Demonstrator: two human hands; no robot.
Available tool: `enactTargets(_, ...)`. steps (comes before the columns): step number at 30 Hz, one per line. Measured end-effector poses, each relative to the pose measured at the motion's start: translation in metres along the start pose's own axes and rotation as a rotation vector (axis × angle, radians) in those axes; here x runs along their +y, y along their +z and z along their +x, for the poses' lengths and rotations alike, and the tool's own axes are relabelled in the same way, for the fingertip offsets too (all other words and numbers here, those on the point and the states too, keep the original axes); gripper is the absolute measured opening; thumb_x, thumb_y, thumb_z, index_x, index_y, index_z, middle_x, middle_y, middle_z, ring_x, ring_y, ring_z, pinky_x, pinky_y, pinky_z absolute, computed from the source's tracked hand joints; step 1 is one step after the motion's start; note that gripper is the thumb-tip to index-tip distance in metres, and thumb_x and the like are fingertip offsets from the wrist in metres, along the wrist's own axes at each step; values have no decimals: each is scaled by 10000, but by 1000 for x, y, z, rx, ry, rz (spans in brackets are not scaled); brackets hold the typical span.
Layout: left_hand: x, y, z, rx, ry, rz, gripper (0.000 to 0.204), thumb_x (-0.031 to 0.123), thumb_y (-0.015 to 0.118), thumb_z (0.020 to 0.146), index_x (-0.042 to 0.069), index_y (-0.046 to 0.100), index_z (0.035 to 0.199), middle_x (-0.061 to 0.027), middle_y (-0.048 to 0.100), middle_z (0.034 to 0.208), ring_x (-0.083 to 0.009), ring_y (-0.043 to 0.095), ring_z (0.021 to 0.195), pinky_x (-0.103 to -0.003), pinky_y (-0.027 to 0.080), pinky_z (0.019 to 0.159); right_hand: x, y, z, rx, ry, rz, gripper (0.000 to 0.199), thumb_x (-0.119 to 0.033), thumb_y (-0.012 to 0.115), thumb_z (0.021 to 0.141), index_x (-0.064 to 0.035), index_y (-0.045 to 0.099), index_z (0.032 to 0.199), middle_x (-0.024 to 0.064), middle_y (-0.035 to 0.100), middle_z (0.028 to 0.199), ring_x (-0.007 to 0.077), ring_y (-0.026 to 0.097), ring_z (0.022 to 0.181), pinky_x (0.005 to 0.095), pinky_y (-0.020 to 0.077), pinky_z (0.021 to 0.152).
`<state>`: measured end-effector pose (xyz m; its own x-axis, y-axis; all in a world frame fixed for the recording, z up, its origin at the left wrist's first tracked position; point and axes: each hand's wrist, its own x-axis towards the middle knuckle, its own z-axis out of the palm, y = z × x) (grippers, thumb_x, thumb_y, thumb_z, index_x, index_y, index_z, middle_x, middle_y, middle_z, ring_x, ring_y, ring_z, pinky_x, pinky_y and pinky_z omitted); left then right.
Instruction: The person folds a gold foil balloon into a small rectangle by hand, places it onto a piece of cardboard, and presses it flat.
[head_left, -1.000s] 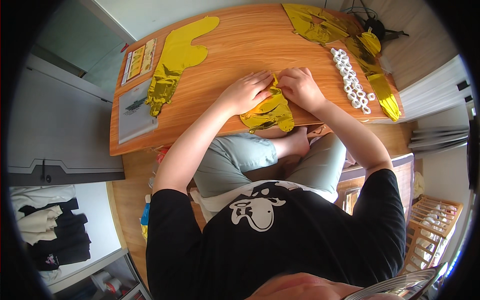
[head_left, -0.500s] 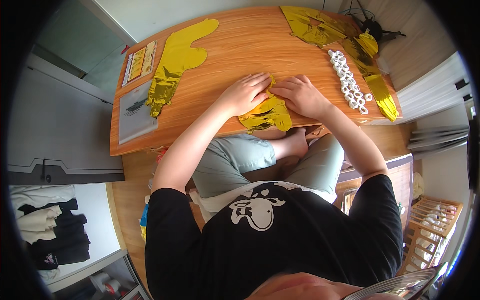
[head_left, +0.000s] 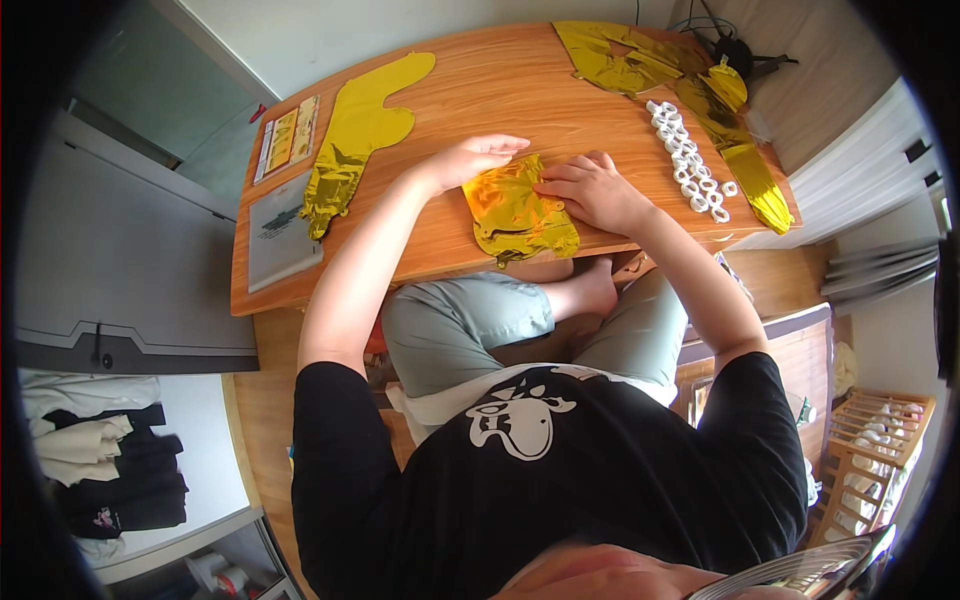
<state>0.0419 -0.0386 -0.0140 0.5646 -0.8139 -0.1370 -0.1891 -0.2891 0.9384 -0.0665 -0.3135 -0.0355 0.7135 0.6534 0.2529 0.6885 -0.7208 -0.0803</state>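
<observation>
Both hands flattening crumpled gold foil balloon (head_left: 517,212) at near edge of wooden table (head_left: 500,90).
Balloon's long axis running far-left to near-right, near end overhanging table edge. L hand (head_left: 478,158) lying open, fingers together, on its far-left corner; R hand (head_left: 590,190) pressing flat on right side, fingers slightly spread. Vs earlier: L hand sitting farther left, more foil showing.

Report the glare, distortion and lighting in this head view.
Head view: fisheye bends the wooden table edges toward a black rim; daylight glints off the crumpled gold foil balloon between the left hand and right hand; the lower corners lie in shade; the centre is sharp.
</observation>
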Motion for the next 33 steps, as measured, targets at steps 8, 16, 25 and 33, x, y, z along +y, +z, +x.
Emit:
enactTargets(8,-11,26,16,108,274,782,427,200,535,1064,101,548,1479,-114,538,1537,-297,456,1461,-462,298,1253,-1,1,-2,-4,24,14,466,-190,688,908,-248,654,1370,-2,619,1383,240,552,1254,488,361,1117)
enactTargets(16,-30,34,17,165,421,821,407,163,568,1039,27,587,1423,-140,561,1508,-312,466,1449,-422,378,1204,-2,-1,-3,-14,45,36,471,-157,711,887,-239,672,1349,-6,627,1370,231,555,1240,471,369,1109)
enactTargets(25,-29,35,15,193,437,817,388,160,568,1030,23,613,1390,-141,576,1487,-320,481,1431,-425,390,1197,-4,2,3,227,82,275,207,-131,708,872,-129,745,1076,67,735,978,283,677,963,450,477,937)
enactTargets(33,-31,36,15,228,464,841,400,284,553,1053,30,640,1349,-151,610,1441,-316,520,1389,-425,404,1179,9,15,19,341,-21,148,237,-111,737,834,-116,743,1071,56,736,1061,268,673,1039,422,516,938)
